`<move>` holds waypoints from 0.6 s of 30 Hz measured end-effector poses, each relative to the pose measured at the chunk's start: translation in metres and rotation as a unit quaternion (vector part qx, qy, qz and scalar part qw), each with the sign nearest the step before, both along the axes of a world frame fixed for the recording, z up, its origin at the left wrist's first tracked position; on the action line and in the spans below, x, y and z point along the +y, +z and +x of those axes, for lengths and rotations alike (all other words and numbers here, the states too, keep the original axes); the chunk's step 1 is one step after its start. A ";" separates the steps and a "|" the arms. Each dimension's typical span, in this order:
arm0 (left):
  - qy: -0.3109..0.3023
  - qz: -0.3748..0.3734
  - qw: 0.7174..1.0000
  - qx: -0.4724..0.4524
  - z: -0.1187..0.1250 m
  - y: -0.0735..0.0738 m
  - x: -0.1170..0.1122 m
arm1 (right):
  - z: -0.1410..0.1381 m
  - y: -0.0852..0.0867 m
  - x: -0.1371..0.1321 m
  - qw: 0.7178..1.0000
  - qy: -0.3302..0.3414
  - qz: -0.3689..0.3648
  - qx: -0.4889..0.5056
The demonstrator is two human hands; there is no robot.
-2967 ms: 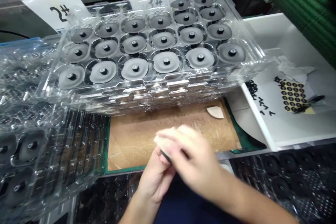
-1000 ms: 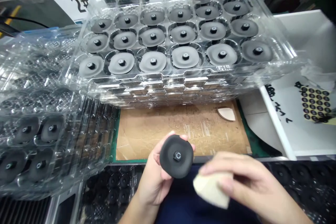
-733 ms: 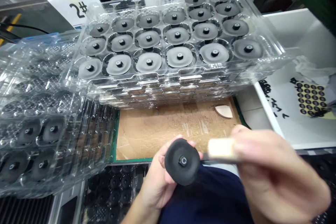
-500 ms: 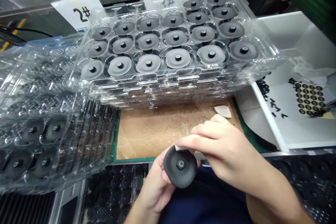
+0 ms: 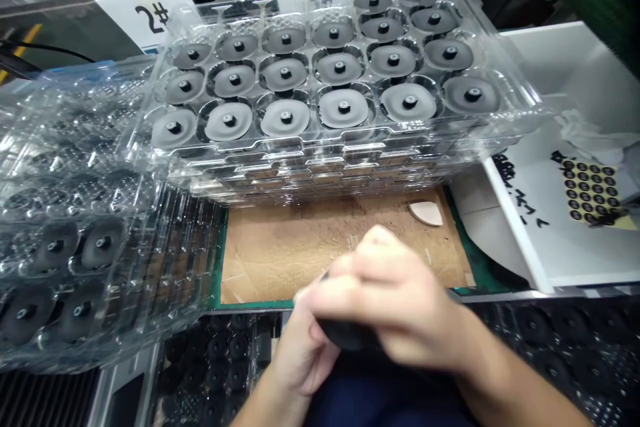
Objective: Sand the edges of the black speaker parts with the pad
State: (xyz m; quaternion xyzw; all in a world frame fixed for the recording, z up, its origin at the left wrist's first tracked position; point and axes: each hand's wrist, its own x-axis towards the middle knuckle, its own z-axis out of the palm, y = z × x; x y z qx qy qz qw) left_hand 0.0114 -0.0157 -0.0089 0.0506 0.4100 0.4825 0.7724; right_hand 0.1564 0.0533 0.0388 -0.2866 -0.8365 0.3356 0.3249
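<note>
My left hand (image 5: 303, 353) is closed around the edge of a black rounded disc (image 5: 350, 335), low in the view over the front edge of the bench. Most of that disc, with the stud at its middle, is covered by my right hand (image 5: 383, 293). The right fingers are bent and pressed together on the disc's upper face, a little blurred. The small white pad pinched in them a moment earlier is now hidden behind the fingers. Beyond my hands lies a brown cardboard sheet (image 5: 280, 253), with a white wedge-shaped piece (image 5: 427, 213) on it.
Behind the cardboard stands a stack of clear trays (image 5: 325, 147) holding similar black discs. More stacked trays (image 5: 165, 247) are at left. To the right, a white bin (image 5: 575, 260) holds a sheet of round black stickers (image 5: 590, 190) and black scraps. A "2#" paper sign (image 5: 150, 13) stands behind.
My right hand has moved left and down across the disc, covering its face and stud. The white pad has gone out of sight. The left hand still grips the disc.
</note>
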 end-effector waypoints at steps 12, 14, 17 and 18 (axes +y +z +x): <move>0.081 -0.016 0.995 -0.054 -0.010 -0.002 0.003 | 0.015 -0.109 -0.029 0.944 -0.233 -0.219 -0.086; 0.075 -0.009 0.996 -0.055 -0.007 -0.001 0.003 | 0.009 -0.077 -0.025 0.941 -0.261 -0.208 -0.056; 0.065 -0.006 0.997 -0.033 -0.003 0.000 0.001 | -0.007 -0.024 -0.021 0.959 -0.257 -0.118 0.030; 0.058 -0.011 0.998 -0.022 -0.003 0.000 0.000 | -0.013 -0.011 -0.021 0.971 -0.226 -0.076 0.033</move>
